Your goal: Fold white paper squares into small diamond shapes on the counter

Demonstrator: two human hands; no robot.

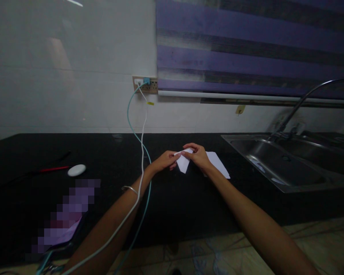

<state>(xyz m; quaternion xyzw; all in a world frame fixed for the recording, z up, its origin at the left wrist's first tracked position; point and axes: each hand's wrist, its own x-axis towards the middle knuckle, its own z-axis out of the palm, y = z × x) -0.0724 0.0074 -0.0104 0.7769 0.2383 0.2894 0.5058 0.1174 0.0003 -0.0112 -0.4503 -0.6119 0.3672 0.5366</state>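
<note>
A small piece of folded white paper (184, 163) is held between both hands above the black countertop, its pointed end toward me. My left hand (168, 159) pinches its left side, thumb on top. My right hand (200, 156) grips the upper right part, with the thumb near the left thumb and the fingers curled behind the far edge. Partly behind my right wrist, more white paper (218, 165) lies flat on the counter.
A steel sink (256, 160) with a curved faucet (301, 101) is at the right. White (142, 152) and teal (130, 103) cables run from the wall socket (151, 86) across my left forearm. A white oval object (77, 170), a red pen-like stick (55, 169) and a blurred-out device (71, 229) lie left.
</note>
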